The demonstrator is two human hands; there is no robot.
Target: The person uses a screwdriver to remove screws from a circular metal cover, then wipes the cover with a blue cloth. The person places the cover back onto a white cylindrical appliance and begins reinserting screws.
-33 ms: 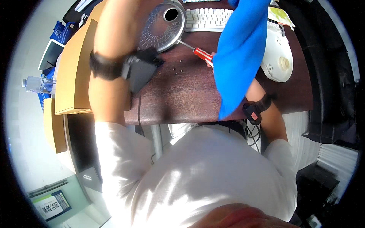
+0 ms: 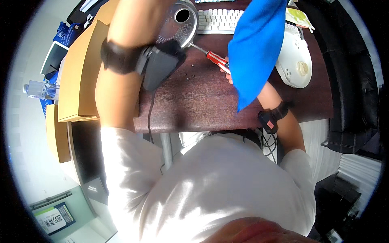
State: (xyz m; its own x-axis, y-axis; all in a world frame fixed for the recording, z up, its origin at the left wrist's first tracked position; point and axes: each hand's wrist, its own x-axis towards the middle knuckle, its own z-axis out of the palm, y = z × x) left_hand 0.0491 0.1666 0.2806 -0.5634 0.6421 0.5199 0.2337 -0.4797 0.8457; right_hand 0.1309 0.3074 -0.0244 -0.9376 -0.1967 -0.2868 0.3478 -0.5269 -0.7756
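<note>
A screwdriver with a red and white handle angles across the desk, its shaft pointing at the rim of a round, silvery disc. The fingers of my right hand are closed round the handle's near end; a blue cloth hides the rest of that hand. The cloth hangs down from the upper edge, its lower corner pointed. My left forearm reaches up past the disc, covering part of it, and my left hand is beyond the upper edge. Several small screws lie between the disc and me.
A white keyboard is at the back. To the right sits a rounded white plastic shell with a cream knob. Cardboard boxes line the left side. A black cable hangs from the device on my left wrist over the desk edge.
My left forearm has moved a little to the right, covering more of the disc. The cloth's lower corner has risen, uncovering more of my right fingers, which stay on the screwdriver.
</note>
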